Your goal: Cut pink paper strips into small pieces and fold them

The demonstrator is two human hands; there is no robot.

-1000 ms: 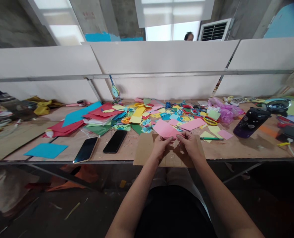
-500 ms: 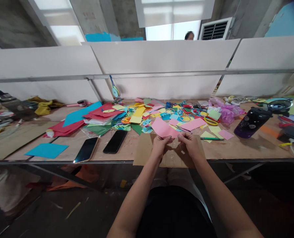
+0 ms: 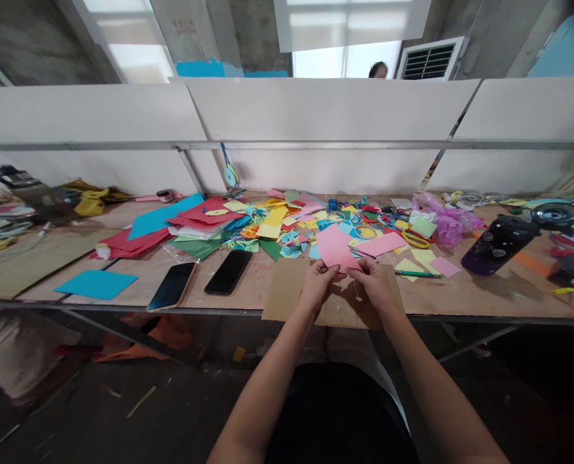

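Note:
A piece of pink paper (image 3: 335, 246) is pinched along its near edge by both hands, over a sheet of brown cardboard (image 3: 283, 290) at the table's front edge. My left hand (image 3: 320, 283) grips its left lower corner between thumb and fingers. On the other side, my right hand (image 3: 370, 283) pinches the lower right corner. Just beyond the held paper lie another pink strip (image 3: 378, 243) and a heap of coloured paper scraps. A green pencil (image 3: 418, 274) rests to the right of my right hand.
Two phones (image 3: 227, 272) lie left of the cardboard, near a blue paper sheet (image 3: 96, 284). Yellow-handled scissors (image 3: 415, 239) sit among the scraps. At right stand a dark tumbler (image 3: 497, 245) and a pink plastic bag (image 3: 449, 222). A white partition (image 3: 326, 116) runs behind the table.
The pink paper has turned in my hands, so it now stands more upright and further right. Both hands stay over the cardboard. The whole view has shifted slightly.

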